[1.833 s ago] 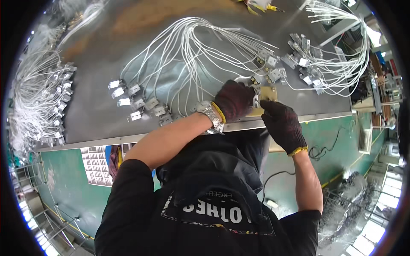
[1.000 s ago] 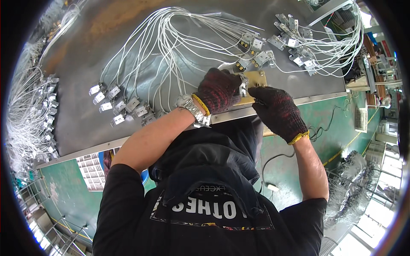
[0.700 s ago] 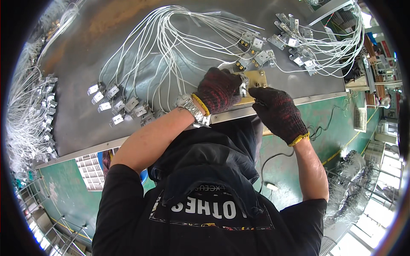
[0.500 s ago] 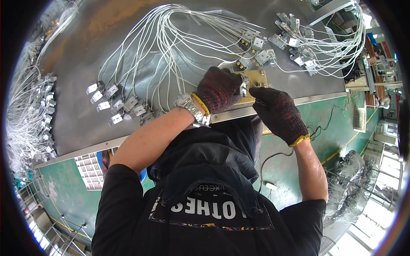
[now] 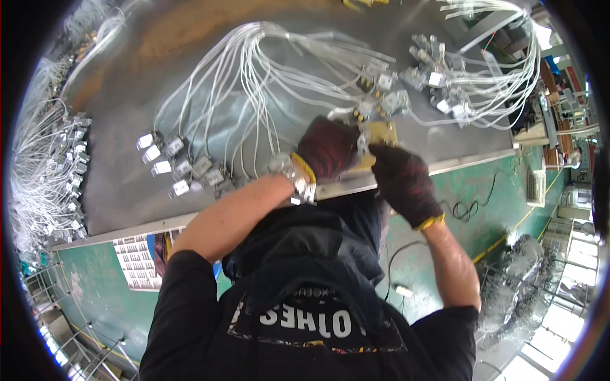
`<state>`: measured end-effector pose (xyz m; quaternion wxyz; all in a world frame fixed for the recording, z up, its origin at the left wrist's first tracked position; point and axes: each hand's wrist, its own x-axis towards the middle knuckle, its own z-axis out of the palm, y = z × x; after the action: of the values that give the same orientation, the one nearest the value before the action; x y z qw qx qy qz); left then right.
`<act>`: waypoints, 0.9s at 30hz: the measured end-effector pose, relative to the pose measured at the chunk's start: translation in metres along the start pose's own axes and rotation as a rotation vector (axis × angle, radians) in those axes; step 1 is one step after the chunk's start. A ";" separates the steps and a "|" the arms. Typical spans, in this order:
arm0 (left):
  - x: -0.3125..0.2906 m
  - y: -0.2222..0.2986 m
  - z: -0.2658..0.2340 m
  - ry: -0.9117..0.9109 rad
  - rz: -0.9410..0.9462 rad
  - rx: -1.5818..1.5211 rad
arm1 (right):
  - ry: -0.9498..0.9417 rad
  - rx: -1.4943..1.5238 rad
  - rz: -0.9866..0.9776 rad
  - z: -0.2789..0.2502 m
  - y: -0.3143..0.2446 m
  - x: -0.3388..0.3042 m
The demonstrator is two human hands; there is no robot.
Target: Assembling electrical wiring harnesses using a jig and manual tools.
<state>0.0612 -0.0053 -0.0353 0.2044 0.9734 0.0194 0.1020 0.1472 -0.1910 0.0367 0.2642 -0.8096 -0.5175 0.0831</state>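
Observation:
My left hand (image 5: 328,150), in a dark red-black knit glove with a yellow cuff, is closed at the bench's near edge. At its fingertips is a small silver metal part (image 5: 363,141), largely covered by the glove. A brass-coloured plate (image 5: 385,133) lies under and beside it. My right hand (image 5: 404,184), gloved alike, is closed just right of the plate, its fingertips close to the metal part. Whatever those fingers hold is hidden and blurred. Beyond the hands, white wires (image 5: 254,70) run in a bundle to small metal connectors (image 5: 181,166) on the left and others (image 5: 395,101) near the plate.
Another wired bundle of connectors (image 5: 438,79) lies at the bench's far right. A dense heap of wired parts (image 5: 47,171) lines the left end. The bench's metal edge (image 5: 470,160) runs in front of me. A cable (image 5: 467,209) lies on the green floor.
The whole view has shifted, so the bench sits slightly lower and looks blurrier. My right hand has come a little left, toward the left hand. The left hand stays at the metal part.

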 end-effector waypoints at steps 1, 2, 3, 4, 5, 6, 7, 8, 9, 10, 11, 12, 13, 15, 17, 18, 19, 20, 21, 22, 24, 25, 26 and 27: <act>-0.001 -0.003 0.006 -0.001 0.003 0.014 | -0.024 0.040 0.081 0.003 -0.002 -0.004; -0.003 0.000 0.007 -0.007 0.005 0.026 | -0.033 0.072 0.108 0.002 -0.005 -0.005; -0.003 0.002 0.004 -0.039 -0.009 0.013 | -0.066 0.080 0.111 -0.002 -0.006 -0.006; -0.003 0.003 0.001 -0.070 -0.025 0.000 | -0.100 0.087 0.114 -0.005 -0.004 -0.005; -0.004 0.009 -0.005 -0.099 -0.051 0.028 | -0.085 0.085 0.097 -0.008 -0.005 -0.005; -0.003 0.012 -0.008 -0.084 -0.049 0.045 | -0.120 0.101 0.134 -0.011 -0.005 -0.003; -0.001 0.013 -0.011 -0.124 -0.076 0.039 | -0.157 0.117 0.171 -0.012 -0.006 -0.003; 0.000 0.015 -0.014 -0.163 -0.105 0.029 | -0.148 0.115 0.155 -0.012 -0.006 -0.004; -0.001 0.015 -0.013 -0.141 -0.101 0.024 | -0.115 0.119 0.143 -0.010 -0.005 -0.006; -0.001 0.015 -0.014 -0.129 -0.103 0.035 | -0.082 0.125 0.132 -0.008 -0.002 -0.007; 0.000 0.015 -0.016 -0.144 -0.094 0.033 | -0.109 0.147 0.186 -0.007 0.002 -0.008; 0.000 0.015 -0.017 -0.160 -0.086 0.030 | -0.103 0.145 0.174 -0.007 0.006 -0.008; -0.003 0.010 -0.010 -0.097 -0.066 -0.036 | -0.048 0.221 0.196 -0.007 0.010 -0.008; -0.006 0.007 -0.009 -0.110 -0.081 0.001 | 0.003 0.394 0.269 -0.010 0.007 -0.005; -0.010 0.005 -0.010 -0.099 -0.088 0.011 | 0.042 0.371 0.220 -0.007 0.008 -0.004; -0.010 0.005 -0.010 -0.090 -0.100 0.023 | 0.084 0.344 0.180 -0.004 0.012 -0.003; -0.009 0.006 -0.011 -0.118 -0.098 0.028 | 0.083 0.373 0.196 0.005 0.020 -0.006; -0.007 0.006 -0.013 -0.146 -0.097 0.038 | 0.079 0.385 0.170 0.007 0.021 -0.007; -0.010 0.005 -0.016 -0.087 -0.067 0.009 | 0.091 0.448 0.234 0.012 0.020 -0.007; -0.013 0.003 -0.017 -0.077 -0.054 -0.042 | 0.099 0.513 0.296 0.018 0.021 -0.005; -0.024 0.004 -0.035 -0.042 -0.014 -0.138 | 0.124 0.762 0.436 0.028 0.026 -0.003; -0.031 0.000 -0.038 -0.033 -0.041 -0.113 | 0.150 0.779 0.439 0.033 0.029 0.000; -0.037 -0.001 -0.041 -0.076 -0.021 -0.172 | 0.173 0.793 0.445 0.036 0.033 0.002; -0.043 -0.002 -0.045 -0.120 0.000 -0.233 | 0.156 0.814 0.455 0.039 0.038 0.005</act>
<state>0.0101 0.0112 -0.0037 0.3167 0.9474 -0.0047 0.0450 0.1638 -0.1860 -0.0155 0.5732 -0.7370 -0.2309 0.2737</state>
